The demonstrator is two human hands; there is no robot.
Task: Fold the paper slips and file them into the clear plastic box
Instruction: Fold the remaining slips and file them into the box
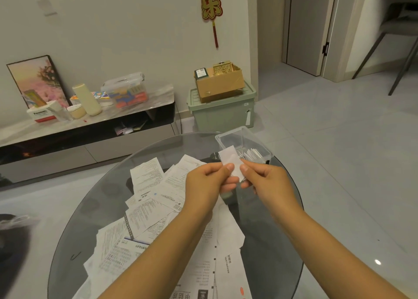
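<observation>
Both hands hold one small white paper slip (231, 160) above the round glass table (282, 219). My left hand (208, 181) pinches its left edge between thumb and fingers. My right hand (263, 177) pinches its right edge the same way. The slip stands upright and looks folded into a narrow strip. Just behind it, at the table's far edge, sits the clear plastic box (243, 143), open on top, with several folded slips (251, 155) standing in its right half. A heap of printed paper slips (153, 206) covers the table under and left of my forearms.
A low TV cabinet (90, 126) with bottles, tissue box and a lidded plastic tub stands against the wall at left. A green storage bin (222, 115) carrying a cardboard box sits on the floor beyond the table. A chair's legs (404, 68) show at far right.
</observation>
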